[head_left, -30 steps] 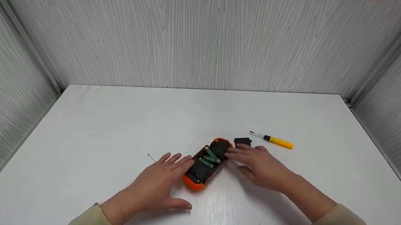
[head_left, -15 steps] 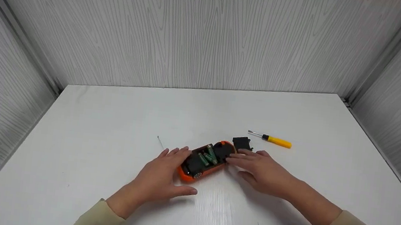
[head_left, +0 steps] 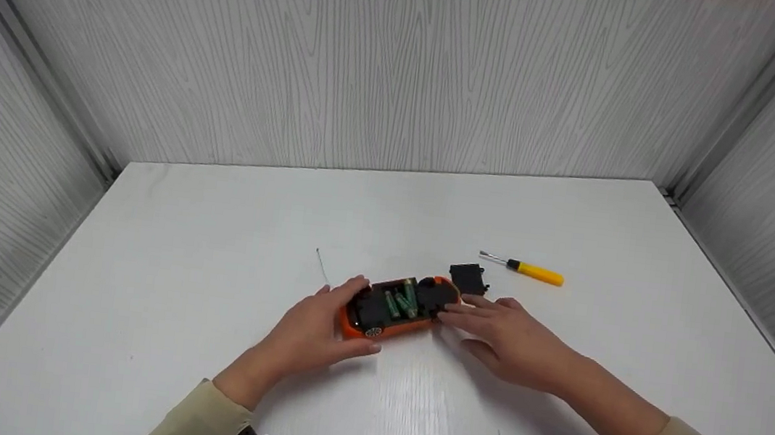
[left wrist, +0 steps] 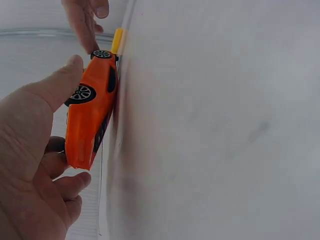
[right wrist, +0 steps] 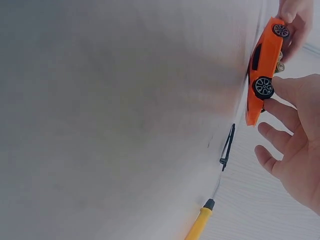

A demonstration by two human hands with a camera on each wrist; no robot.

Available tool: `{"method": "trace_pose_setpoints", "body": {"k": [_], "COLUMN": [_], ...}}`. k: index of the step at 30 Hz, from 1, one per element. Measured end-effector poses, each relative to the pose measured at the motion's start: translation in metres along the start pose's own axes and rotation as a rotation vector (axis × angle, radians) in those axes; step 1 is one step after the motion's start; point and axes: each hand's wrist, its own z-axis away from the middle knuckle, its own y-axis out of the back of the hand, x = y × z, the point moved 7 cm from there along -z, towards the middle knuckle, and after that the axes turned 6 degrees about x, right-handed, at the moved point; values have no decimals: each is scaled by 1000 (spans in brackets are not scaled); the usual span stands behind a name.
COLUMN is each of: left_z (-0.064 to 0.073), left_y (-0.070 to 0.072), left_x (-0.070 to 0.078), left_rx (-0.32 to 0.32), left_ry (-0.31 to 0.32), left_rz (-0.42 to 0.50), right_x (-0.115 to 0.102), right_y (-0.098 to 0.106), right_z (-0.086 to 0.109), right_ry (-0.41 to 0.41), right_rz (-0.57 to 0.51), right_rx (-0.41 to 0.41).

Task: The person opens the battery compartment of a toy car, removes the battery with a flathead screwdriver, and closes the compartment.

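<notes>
An orange toy car lies upside down on the white table, its black underside up. Several green batteries sit loosely at angles in its open battery compartment. My left hand holds the car's left end, fingers at the far side and thumb along the near side. In the left wrist view, some of its fingers curl by the orange bumper. At the other end, my right hand reaches to the car with fairly straight fingers, their tips by a wheel in the right wrist view.
A black battery cover lies just beyond the car's right end. Behind it to the right is a screwdriver with a yellow handle. A thin wire sticks out past the left hand. Grey wood-grain panels enclose the table.
The car has turned clockwise, its left end swinging away from me and leftward. My left hand has moved up with it and now wraps that end. My right hand has shifted slightly nearer.
</notes>
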Motion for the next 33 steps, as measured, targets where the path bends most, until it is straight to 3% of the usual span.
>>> {"method": "trace_pose_setpoints", "body": {"k": [10,20,26,29,33], "left_z": [-6,-9,-7,-7,-8], "left_y": [-1,-1,-1,-2,-1], "left_x": [-7,-12,-14,-16,-17], "left_rx": [14,11,-7,-16,-18], "left_ry": [29,16,29,37,40], "left_rz": [105,184,217,222,218], "right_x": [-3,-6,-6,-5,-3], "right_y": [1,2,7,11,19], "right_z": [2,3,0,-5,-16], "right_ry": [-5,25,-25,-64,-78], "right_rz": [-13,-22,-87,-130,-198], "right_rx": [-3,24,18,44,137]}}
